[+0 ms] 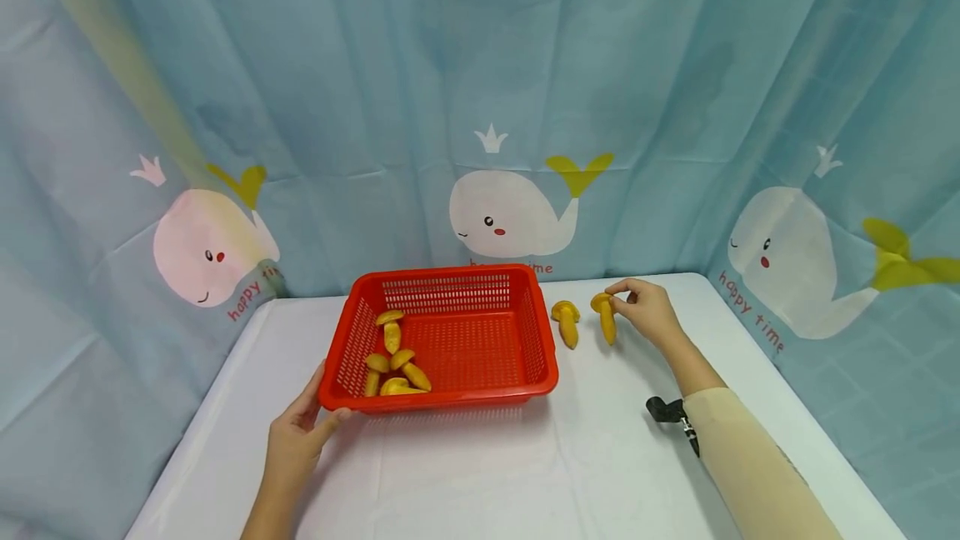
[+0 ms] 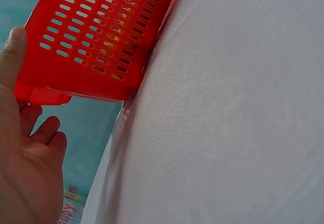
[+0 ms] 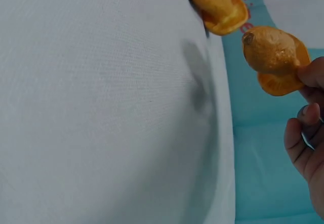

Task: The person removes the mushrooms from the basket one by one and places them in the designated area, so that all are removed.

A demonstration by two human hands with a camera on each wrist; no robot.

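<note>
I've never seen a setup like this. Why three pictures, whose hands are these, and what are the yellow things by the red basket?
No machine here: a person wears three cameras. The wide picture comes from the head, looking down at a white table. The other two come from the wrists.

The left hand holds the near corner of a red basket; the left wrist view shows the thumb on its rim. Inside lie several toy mushrooms.

The right hand pinches the cap of one yellow mushroom between its fingers; the right wrist view shows it close up. A second mushroom lies on the table between it and the basket. A small black object sits beside the right forearm.
</note>
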